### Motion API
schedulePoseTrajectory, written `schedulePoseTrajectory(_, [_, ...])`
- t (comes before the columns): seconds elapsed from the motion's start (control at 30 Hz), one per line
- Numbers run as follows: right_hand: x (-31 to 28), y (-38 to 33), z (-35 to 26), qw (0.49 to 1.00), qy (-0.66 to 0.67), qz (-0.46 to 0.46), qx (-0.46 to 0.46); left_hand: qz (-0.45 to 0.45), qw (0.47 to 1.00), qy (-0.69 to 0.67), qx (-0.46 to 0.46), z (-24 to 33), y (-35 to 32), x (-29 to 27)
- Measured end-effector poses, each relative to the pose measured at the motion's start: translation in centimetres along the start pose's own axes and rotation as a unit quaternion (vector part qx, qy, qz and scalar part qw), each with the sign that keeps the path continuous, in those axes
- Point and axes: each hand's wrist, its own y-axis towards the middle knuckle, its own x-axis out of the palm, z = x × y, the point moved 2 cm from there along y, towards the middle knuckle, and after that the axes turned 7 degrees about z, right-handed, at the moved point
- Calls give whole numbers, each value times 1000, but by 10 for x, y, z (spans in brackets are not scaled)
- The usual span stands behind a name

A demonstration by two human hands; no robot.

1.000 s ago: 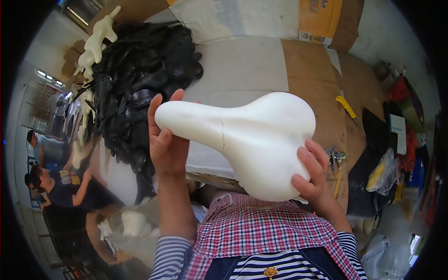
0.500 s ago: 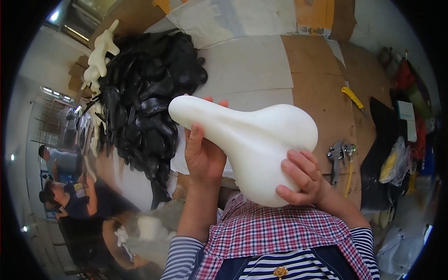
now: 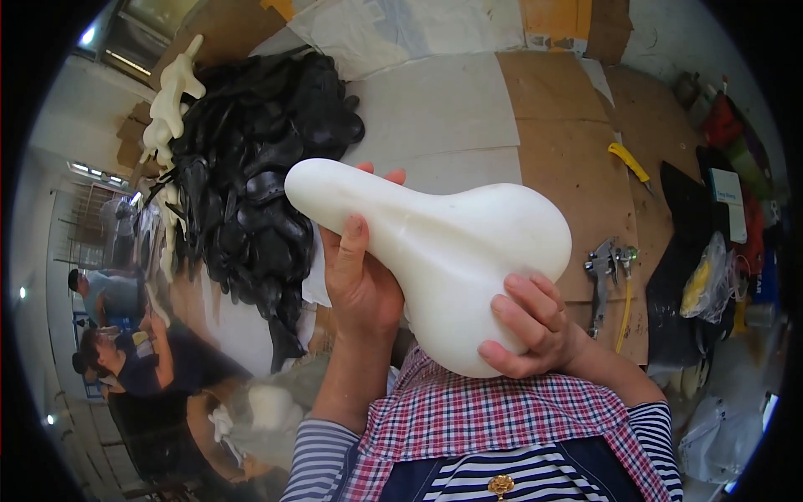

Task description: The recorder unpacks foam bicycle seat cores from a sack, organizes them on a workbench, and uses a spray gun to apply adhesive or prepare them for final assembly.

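A smooth white bicycle saddle point(image 3: 443, 243) is held up in front of me, its narrow nose to the upper left and its wide rear to the right. My left hand point(image 3: 361, 276) grips the narrow part, thumb on the near edge and fingertips showing past the far edge. Across the near side of the wide rear lies my right hand point(image 3: 535, 330), fingers bent over the top surface. Its thumb is hidden. Beyond my left hand is a heap of black saddle covers point(image 3: 259, 167).
Cardboard sheets point(image 3: 560, 167) cover the table. At the right lie a yellow utility knife point(image 3: 629, 164), a spray gun point(image 3: 604, 272) with a yellow hose, and black sheet material point(image 3: 682, 284). White saddle pieces point(image 3: 174, 100) line the heap's left edge. Two people point(image 3: 125, 356) are at the far left.
The saddle has come slightly nearer, its nose shifting left and up in view. My right hand has slid a little left with its rear. Both hands keep their hold.
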Motion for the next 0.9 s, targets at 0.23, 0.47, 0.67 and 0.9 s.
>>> schedulePoseTrajectory(0.23, [1,12,-7,999,-36,-18,-16,-50,997,-56,-11,2,-5,-8])
schedulePoseTrajectory(0.47, [0,9,-12,998,-62,-3,-30,0,989,142,46,11,-13,9])
schedulePoseTrajectory(0.67, [1,4,-13,997,-66,-1,-27,6,997,68,21,7,-14,4])
schedulePoseTrajectory(0.9, [-3,1,-16,997,-76,-1,-33,50,986,157,25,6,-16,13])
